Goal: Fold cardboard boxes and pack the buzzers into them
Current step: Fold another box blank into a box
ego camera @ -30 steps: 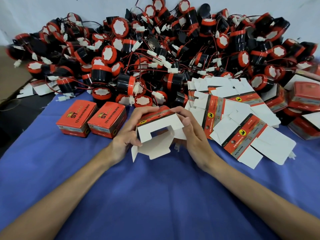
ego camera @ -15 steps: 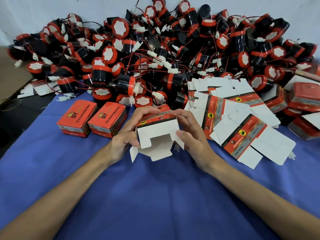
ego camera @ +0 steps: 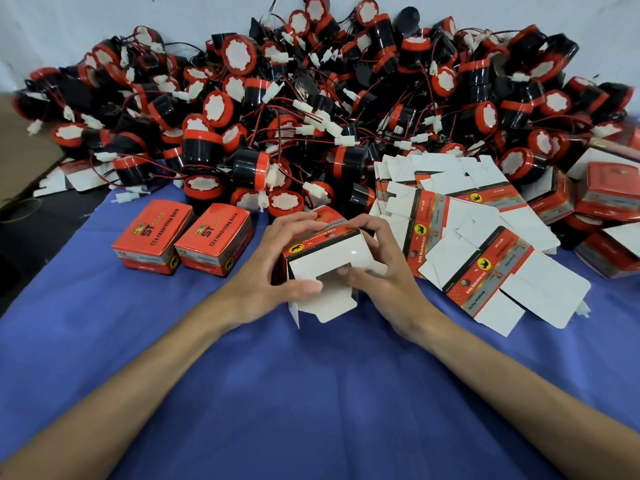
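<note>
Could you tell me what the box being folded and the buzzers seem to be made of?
Box: thin printed card, glossy red outside, plain white inside, with creased flaps. Buzzers: probably moulded plastic, with shiny black bodies and red caps.

1. Carrier: a table under a blue cloth (ego camera: 311,393). I log it as one flat surface.
2. Far half: a heaped pile of buzzers (ego camera: 311,116), black and red, with tangled wires and white plugs.
3. Left of centre: two closed red boxes (ego camera: 152,235), side by side, just in front of the pile.
4. Right: flat box blanks (ego camera: 485,258), fanned and overlapping.
5. Far right edge: more assembled red boxes (ego camera: 606,199), beside the blanks.
</note>
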